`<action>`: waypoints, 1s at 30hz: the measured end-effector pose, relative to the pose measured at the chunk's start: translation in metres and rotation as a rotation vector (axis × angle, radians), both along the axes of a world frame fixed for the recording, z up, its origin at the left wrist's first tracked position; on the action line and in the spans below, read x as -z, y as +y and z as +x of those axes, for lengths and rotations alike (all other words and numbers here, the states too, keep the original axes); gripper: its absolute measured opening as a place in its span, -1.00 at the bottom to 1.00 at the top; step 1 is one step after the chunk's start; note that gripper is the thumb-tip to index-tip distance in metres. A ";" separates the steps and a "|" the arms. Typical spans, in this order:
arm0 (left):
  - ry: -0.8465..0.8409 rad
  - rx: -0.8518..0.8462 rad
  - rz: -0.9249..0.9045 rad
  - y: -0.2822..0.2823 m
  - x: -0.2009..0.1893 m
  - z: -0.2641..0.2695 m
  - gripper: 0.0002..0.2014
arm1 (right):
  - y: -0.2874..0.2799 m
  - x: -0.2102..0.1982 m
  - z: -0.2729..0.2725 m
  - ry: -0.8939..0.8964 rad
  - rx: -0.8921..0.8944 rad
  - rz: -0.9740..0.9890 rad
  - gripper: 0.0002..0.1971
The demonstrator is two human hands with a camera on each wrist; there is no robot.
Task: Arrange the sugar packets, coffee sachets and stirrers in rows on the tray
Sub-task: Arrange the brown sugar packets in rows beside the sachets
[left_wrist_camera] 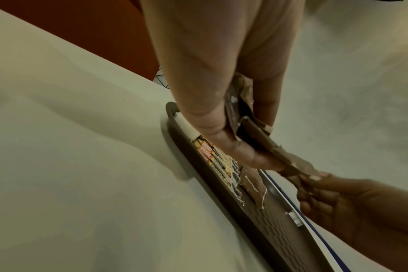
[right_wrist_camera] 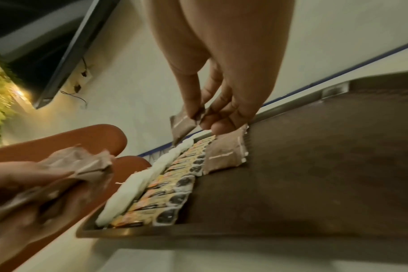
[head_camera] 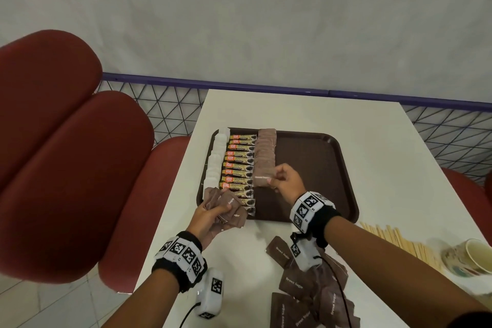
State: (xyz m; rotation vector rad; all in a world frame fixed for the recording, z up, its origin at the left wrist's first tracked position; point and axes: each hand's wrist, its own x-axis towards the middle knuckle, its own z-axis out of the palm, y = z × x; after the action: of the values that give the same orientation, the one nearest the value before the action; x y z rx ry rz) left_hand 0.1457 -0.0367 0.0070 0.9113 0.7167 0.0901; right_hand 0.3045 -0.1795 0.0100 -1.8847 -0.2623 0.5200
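Three neat columns of packets fill the left part of a dark brown plastic tray [head_camera: 314,168], a rounded rectangle with a raised rim and a finely gridded floor, which lies on a smooth white table [head_camera: 306,109]. Its right half is bare. Each column runs from the near rim toward the far rim. At the far left is a column of white sugar packets [head_camera: 217,160], soft and slightly puffy. Next to it lie the coffee sachets [head_camera: 239,165], glossy yellow and orange strips, each with its long axis across the tray, stacked side by side. The third column is brown sugar packets [head_camera: 265,152], matte paper rectangles overlapping like shingles; it stops short of the near rim.

Over the near end of that brown column the right hand [head_camera: 286,181] pinches one brown packet [head_camera: 263,177] by its edge between thumb and fingertips, holding it just above the row. The left hand [head_camera: 210,221], above the tray's near left corner, is curled round a crumpled bunch of brown packets [head_camera: 226,205].

On the table in front of the tray lies a loose heap of brown packets [head_camera: 306,293] printed "Brown Sugar". To the right, a flat bundle of pale wooden stirrers [head_camera: 399,242] points diagonally toward the tray, beside a paper cup [head_camera: 474,255] tipped on its side.
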 end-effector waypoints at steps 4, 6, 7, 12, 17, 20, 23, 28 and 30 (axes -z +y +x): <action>0.030 -0.050 -0.014 0.007 0.005 0.000 -0.68 | -0.012 0.003 0.018 -0.047 0.104 -0.159 -0.67; 0.034 -0.066 -0.026 0.009 0.005 -0.001 -0.69 | -0.014 0.006 0.025 -0.034 0.105 -0.232 -0.67; 0.036 -0.064 -0.028 0.010 0.005 -0.001 -0.71 | -0.013 0.006 0.027 -0.023 0.099 -0.268 -0.66; 0.031 -0.046 -0.052 0.014 0.004 -0.001 -0.74 | -0.003 0.014 0.030 -0.013 0.052 -0.386 -0.75; -0.001 -0.018 -0.056 0.018 0.005 -0.002 -0.77 | 0.010 0.023 0.026 0.023 0.048 -0.434 -0.84; 0.001 -0.011 -0.070 0.019 0.005 -0.002 -0.75 | 0.014 0.026 0.025 0.006 0.041 -0.480 -0.86; 0.027 -0.011 -0.070 0.020 0.006 -0.003 -0.76 | 0.016 0.029 0.025 -0.017 0.043 -0.525 -0.87; 0.061 -0.012 -0.065 0.021 0.008 -0.004 -0.75 | 0.019 0.032 0.024 -0.053 0.028 -0.584 -0.87; 0.057 -0.006 -0.053 0.020 0.007 -0.004 -0.77 | 0.020 0.032 0.024 -0.057 0.014 -0.611 -0.83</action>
State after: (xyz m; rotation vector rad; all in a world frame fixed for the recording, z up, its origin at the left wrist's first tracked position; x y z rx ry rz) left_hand 0.1412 -0.0162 0.0001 0.8639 0.7714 0.0500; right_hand 0.3284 -0.1600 -0.0217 -2.4938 -0.1332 0.5794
